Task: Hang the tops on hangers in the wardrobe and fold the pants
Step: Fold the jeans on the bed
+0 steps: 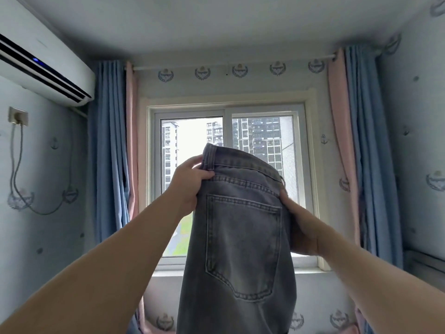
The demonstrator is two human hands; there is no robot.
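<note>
Far left, high on wall: air conditioner (pixel 45 66), with a socket (pixel 18 115) below it and a cable looping down. None of it bears on the task.

Blue-and-pink curtain (pixel 108 150) is drawn back beside the window (pixel 227 109), so daylight falls straight onto the work.

Left hand (pixel 190 182) is raised to chest height or above and clamped on the waistband's left end, thumb across the near face and fingers tucked behind. It takes the high corner, so it likely carries most of the weight.

Jeans (pixel 243 232), grey denim, hang in the air between both hands in front of the window. The seat faces the camera and the legs drop out of view at the bottom edge. Only one back pocket shows, so they are probably already doubled lengthwise, leg over leg. Holding them up lets gravity pull the cloth straight before folding.

Right hand (pixel 301 227) sits lower, closed on the right edge just under the waistband, thumb tip on the near side. Its job appears to be keeping the edges together and taut.

Far right: the matching curtain (pixel 368 150). No wardrobe, hangers or tops are in view.
</note>
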